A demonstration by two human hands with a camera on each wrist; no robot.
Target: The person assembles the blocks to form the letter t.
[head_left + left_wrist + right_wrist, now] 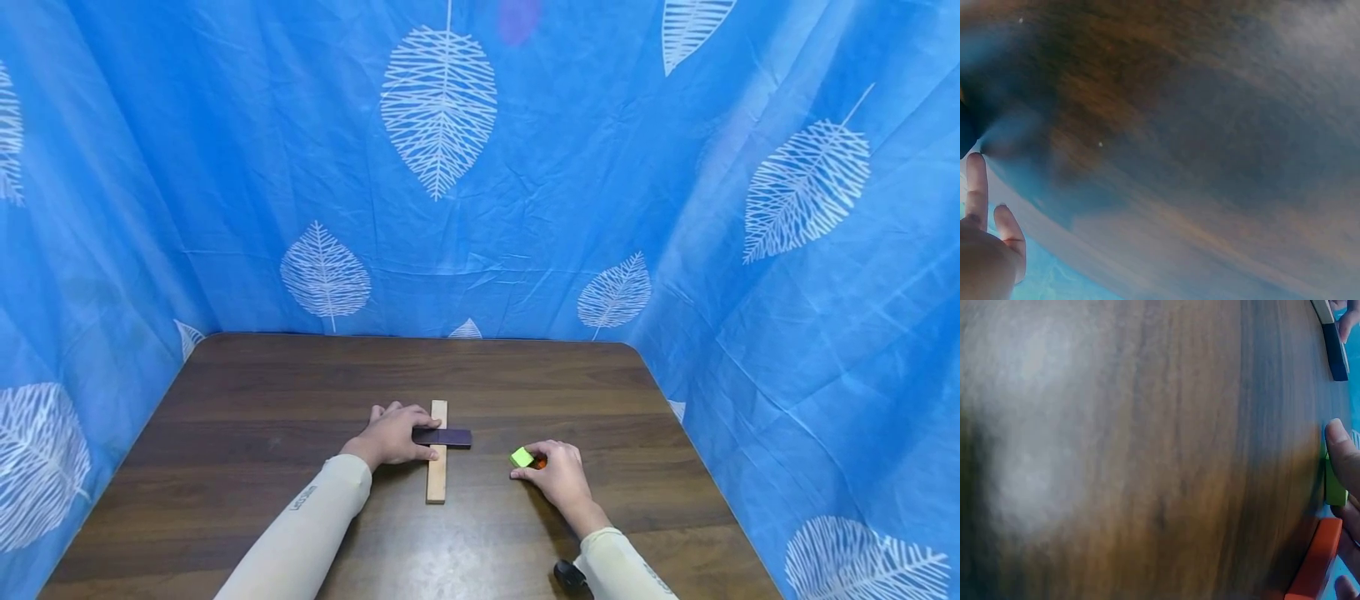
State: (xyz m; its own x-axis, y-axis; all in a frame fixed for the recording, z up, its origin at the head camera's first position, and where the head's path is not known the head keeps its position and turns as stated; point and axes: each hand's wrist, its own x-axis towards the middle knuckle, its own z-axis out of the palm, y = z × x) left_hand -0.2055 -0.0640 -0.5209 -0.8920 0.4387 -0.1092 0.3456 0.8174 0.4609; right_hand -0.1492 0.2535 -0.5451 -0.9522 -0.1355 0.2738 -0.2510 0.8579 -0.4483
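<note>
1. Green block (522, 457): I am pinching it at the fingertips of the right hand (558, 475), thumb opposing, apparently so its top is staying uncovered.
2. Orange block (541, 463): lying beneath that hand, just behind the pinch; whether I am touching it, I cannot tell.
3. Dark strip (456, 438): crossing the pale strip (436, 482); I am gripping its edges between thumb and forefinger of the part-spread left hand (393, 435), presumably steadying it.
</note>
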